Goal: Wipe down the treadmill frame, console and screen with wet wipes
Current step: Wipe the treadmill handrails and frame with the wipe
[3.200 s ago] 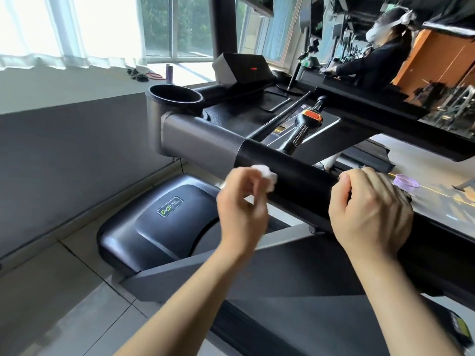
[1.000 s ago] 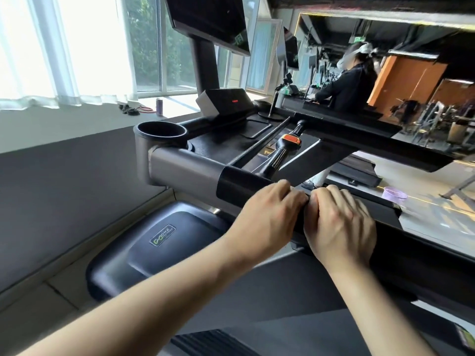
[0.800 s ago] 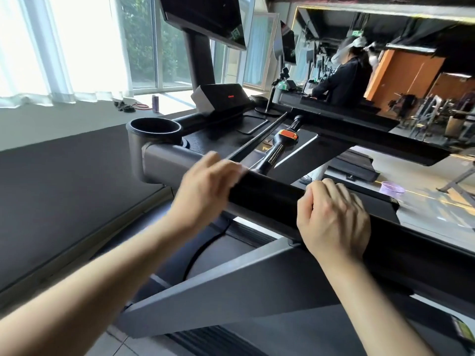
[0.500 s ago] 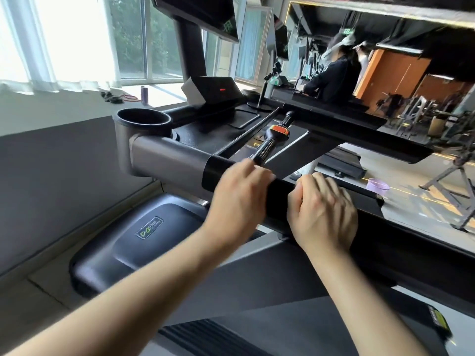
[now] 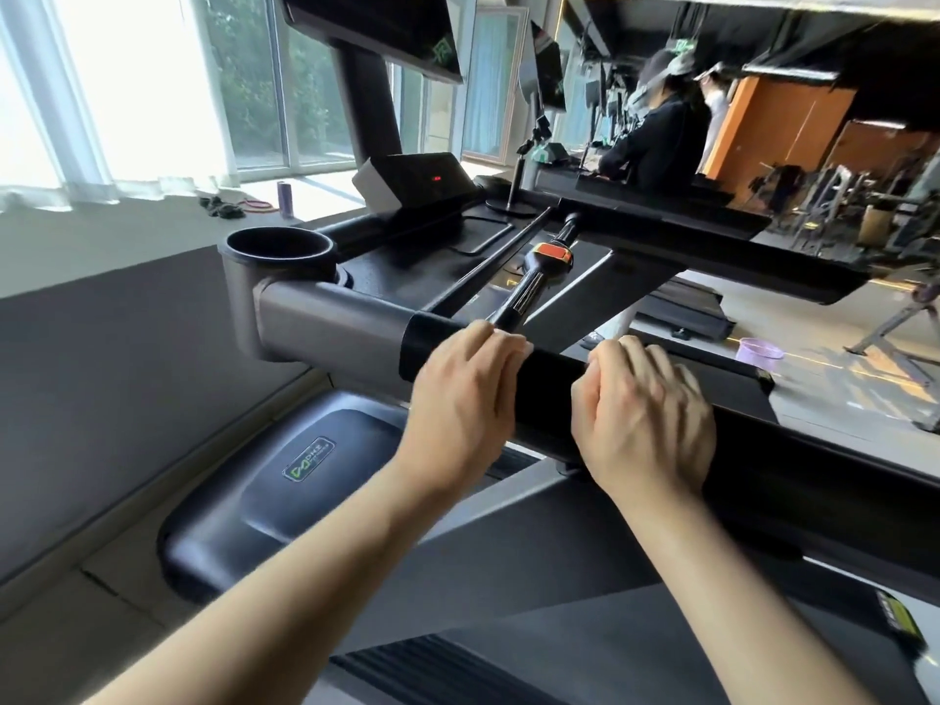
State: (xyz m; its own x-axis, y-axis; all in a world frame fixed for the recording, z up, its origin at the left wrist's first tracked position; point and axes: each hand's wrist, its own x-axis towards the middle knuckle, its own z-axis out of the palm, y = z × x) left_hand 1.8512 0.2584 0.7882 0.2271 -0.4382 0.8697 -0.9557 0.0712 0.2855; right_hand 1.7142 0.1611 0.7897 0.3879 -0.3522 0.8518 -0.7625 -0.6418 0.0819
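Beside windows [image 5: 152,84], left hand [image 5: 458,399] and right hand [image 5: 641,424] clasp the black handrail [image 5: 553,384] (bare rail between them).

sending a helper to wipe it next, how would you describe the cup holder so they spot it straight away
Find the long black handrail nearest the camera and follow it left until it turns into a silver tube. At its left end stands the cup holder, the only round, open-topped black well beside the flat console.
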